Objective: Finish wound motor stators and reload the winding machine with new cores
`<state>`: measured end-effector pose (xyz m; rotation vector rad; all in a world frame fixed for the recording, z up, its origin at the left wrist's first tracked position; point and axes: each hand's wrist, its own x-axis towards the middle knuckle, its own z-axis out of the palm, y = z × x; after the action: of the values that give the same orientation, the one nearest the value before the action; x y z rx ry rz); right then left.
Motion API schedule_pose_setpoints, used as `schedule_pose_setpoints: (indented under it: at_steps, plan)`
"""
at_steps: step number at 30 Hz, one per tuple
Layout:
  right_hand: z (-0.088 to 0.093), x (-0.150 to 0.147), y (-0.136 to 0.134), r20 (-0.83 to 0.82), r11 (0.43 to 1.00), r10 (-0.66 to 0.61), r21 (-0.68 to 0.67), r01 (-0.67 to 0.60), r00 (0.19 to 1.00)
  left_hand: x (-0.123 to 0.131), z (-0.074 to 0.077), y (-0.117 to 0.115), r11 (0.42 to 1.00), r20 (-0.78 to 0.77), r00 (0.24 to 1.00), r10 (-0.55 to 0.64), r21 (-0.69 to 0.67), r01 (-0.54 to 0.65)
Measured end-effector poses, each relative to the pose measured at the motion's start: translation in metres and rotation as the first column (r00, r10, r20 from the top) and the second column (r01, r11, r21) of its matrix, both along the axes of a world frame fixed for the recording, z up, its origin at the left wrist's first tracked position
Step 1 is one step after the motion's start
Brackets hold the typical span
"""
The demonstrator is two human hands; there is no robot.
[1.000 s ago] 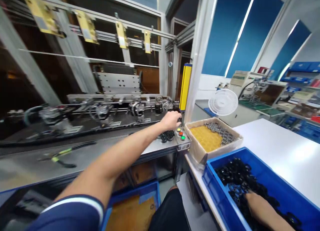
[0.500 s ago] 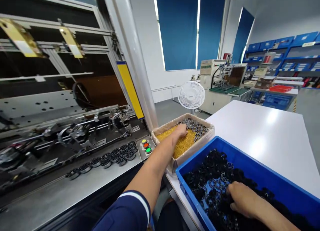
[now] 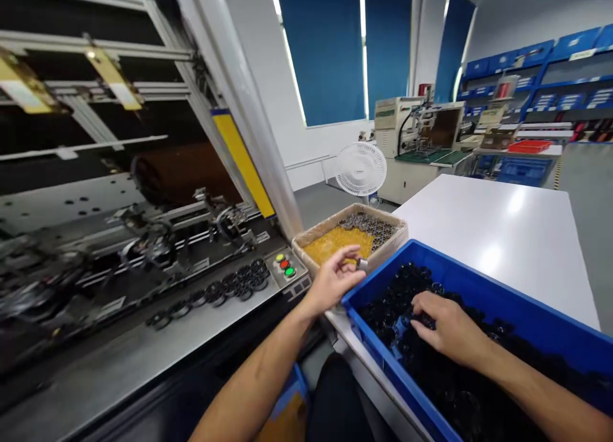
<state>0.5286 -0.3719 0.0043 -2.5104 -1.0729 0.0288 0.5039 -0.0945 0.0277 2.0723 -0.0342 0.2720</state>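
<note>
My left hand [image 3: 335,281] is raised near the corner of the blue bin, thumb and fingers closed on a small grey ring-like part [image 3: 362,264]. Behind it stands a lined box [image 3: 400,236] of yellow parts [image 3: 330,244] and grey parts [image 3: 383,230]. Inside the blue bin [image 3: 483,292], my right hand [image 3: 445,327] pinches a black round part [image 3: 425,320]. Many loose black round parts [image 3: 407,279] lie around that hand. The exact shape of both held parts is too small to make out.
Left is a machine with a metal ledge [image 3: 119,359] bearing a row of black rings [image 3: 234,285]. A button panel [image 3: 286,269] with yellow, red and green buttons adjoins it. A white fan [image 3: 360,168] stands behind the box, and a white table [image 3: 507,237] extends right.
My left hand has come out of the lined box toward me, now with a small grey part. My right hand has lifted slightly within the blue bin, pinching a black part. The view has shifted.
</note>
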Motion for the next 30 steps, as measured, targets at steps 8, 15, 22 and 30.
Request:
schedule_pose_setpoints:
  at_steps: [8, 15, 22, 30]
  plan:
    - [0.047, -0.093, 0.038, 0.480, 0.692, 0.237, 0.527, -0.494, 0.845, -0.133, -0.012, -0.045, 0.464, 0.164, 0.965, -0.206, -0.851, 0.244]
    - [0.051, -0.120, 0.051, 0.474, 0.643, 0.316, 0.530, -0.553, 0.822, -0.166, -0.003, -0.053, 0.442, 0.123, 0.969, -0.214, -0.873, 0.209]
    - [0.044, -0.114, 0.045, 0.458, 0.697, 0.348, 0.457, -0.553, 0.818, -0.175, -0.008, -0.059, 0.728, 0.141, 0.989, -0.054, -0.672, 0.135]
    - [0.033, -0.111, 0.044, 0.519, 0.691, 0.381, 0.390, -0.608, 0.765, -0.177, -0.013, -0.052, 0.560, -0.017, 0.984, -0.177, -0.824, 0.087]
